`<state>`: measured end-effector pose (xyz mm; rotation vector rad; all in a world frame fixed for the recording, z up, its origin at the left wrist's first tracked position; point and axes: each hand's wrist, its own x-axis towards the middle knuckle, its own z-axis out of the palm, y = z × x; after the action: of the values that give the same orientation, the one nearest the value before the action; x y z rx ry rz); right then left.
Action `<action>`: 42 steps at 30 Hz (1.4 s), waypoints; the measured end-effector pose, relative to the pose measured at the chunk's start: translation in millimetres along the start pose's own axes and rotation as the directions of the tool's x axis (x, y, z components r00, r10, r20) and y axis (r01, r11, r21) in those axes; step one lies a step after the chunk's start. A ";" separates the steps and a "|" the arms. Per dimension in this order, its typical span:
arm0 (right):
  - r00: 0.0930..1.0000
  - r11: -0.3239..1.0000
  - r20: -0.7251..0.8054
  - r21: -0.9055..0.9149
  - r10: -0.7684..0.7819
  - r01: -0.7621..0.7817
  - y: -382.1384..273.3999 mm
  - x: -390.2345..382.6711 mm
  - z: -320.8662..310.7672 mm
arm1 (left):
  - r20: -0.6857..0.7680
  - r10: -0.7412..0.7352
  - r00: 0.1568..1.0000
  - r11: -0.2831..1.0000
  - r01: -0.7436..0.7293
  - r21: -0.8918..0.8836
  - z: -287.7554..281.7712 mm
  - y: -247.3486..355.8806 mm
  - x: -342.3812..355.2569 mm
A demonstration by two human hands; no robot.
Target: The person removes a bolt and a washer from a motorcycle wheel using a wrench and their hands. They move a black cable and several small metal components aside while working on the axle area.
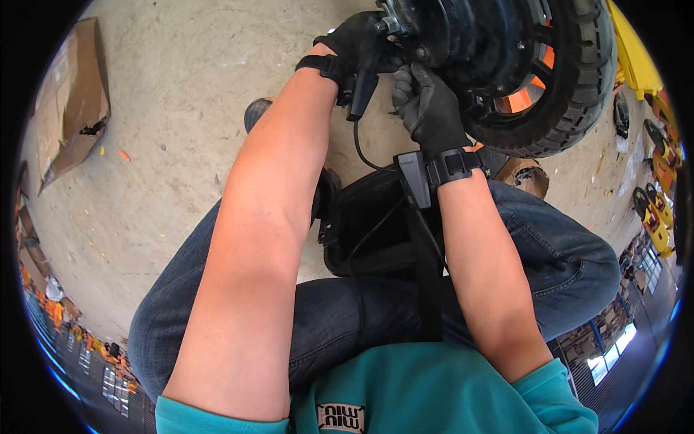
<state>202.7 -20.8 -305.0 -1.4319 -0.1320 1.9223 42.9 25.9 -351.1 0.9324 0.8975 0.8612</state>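
A black wheel hub (491, 50) with a knobby tyre (578, 87) fills the top right, orange showing between its spokes. At the hub's near left side sits a metal nut (390, 26) on the axle end. My left hand (356, 40), in a black glove, is closed beside that nut; its fingertips are hidden behind the hub. Just below the hub, my right hand (434, 108), in a grey and black glove, has its fingers curled together in a pinch against the hub's underside. What either hand grips is too hidden to name.
A black plastic tub-like piece (369, 231) lies between my legs. Cables run from the black boxes (413, 179) strapped at my wrists. A cardboard box (76, 101) rests on the concrete floor at left. A yellow panel (640, 58) stands beyond the tyre; yellow wheeled machines (654, 217) line the right.
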 end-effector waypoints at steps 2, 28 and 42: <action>0.999 0.999 0.002 -0.016 0.049 -0.049 -1.7 -1.4 0.6 | 0.007 0.175 0.984 0.909 -0.165 0.382 -2.4 2.1 -2.5; 0.989 0.985 0.031 0.091 0.143 -0.145 -6.4 -5.0 4.2 | 0.084 0.310 0.947 0.797 -0.307 0.519 -7.3 -9.2 2.1; 0.986 0.972 0.015 0.166 0.169 -0.169 -8.7 -5.3 8.4 | 0.017 -0.203 0.979 0.928 0.198 -0.317 -3.2 -4.4 2.3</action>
<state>200.2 -14.9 -293.4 -1.3673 0.1527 2.0178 41.8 27.4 -356.7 0.5441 0.8219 0.8072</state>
